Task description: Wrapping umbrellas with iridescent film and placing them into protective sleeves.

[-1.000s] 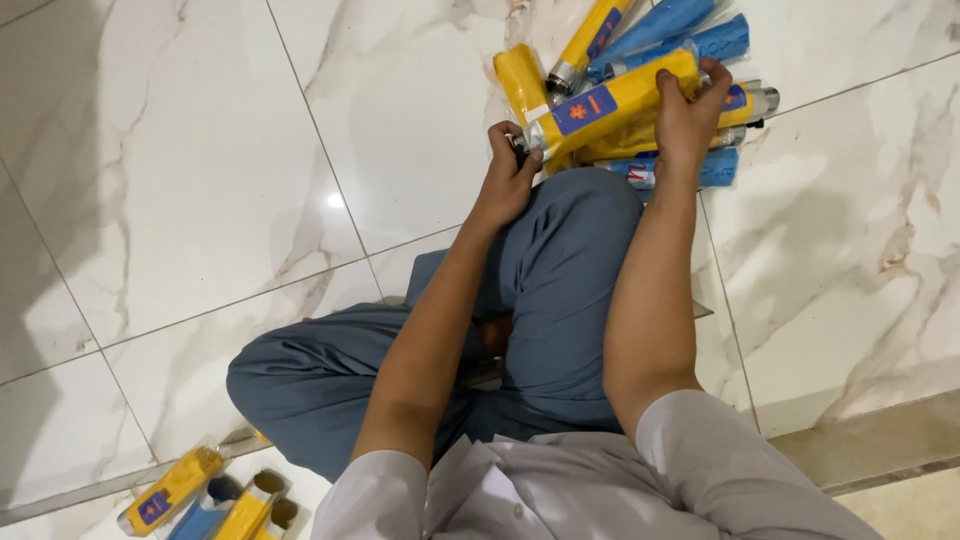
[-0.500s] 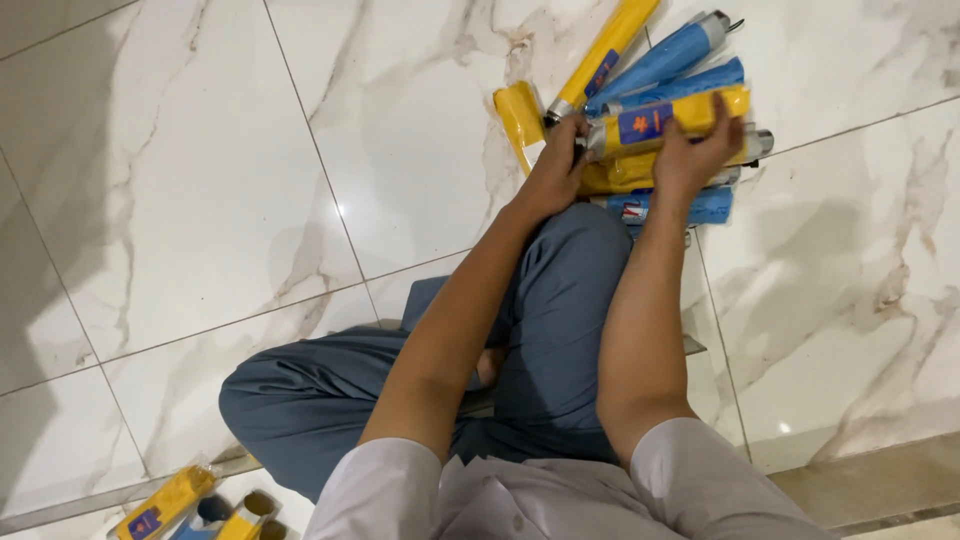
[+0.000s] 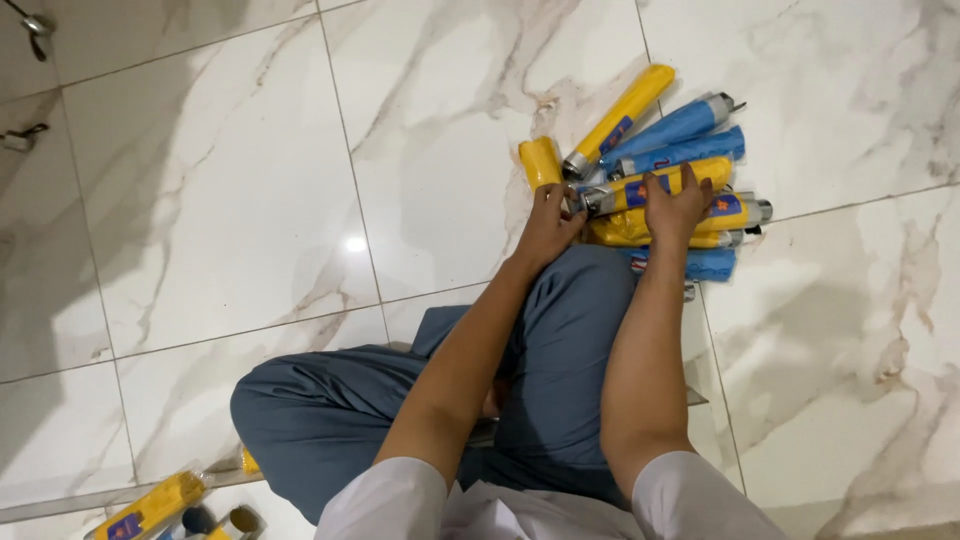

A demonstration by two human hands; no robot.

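I sit cross-legged on a white marble floor [image 3: 250, 200]. A pile of folded yellow and blue umbrellas [image 3: 680, 140] in sleeves lies in front of my knee. My right hand [image 3: 676, 205] presses on a yellow umbrella [image 3: 655, 186] lying on top of the pile. My left hand [image 3: 550, 222] pinches the metal tip end of that same umbrella. A small loose yellow sleeve [image 3: 540, 160] lies just left of the pile.
My legs in blue-grey trousers [image 3: 340, 410] fill the lower middle. More yellow umbrellas and open sleeve ends [image 3: 150, 505] lie at the bottom left by my hip. A dark metal fitting [image 3: 35, 25] shows at the top left corner.
The yellow umbrella in both hands has come down from a raised, tilted hold onto the top of the pile. Both hands stayed on it.
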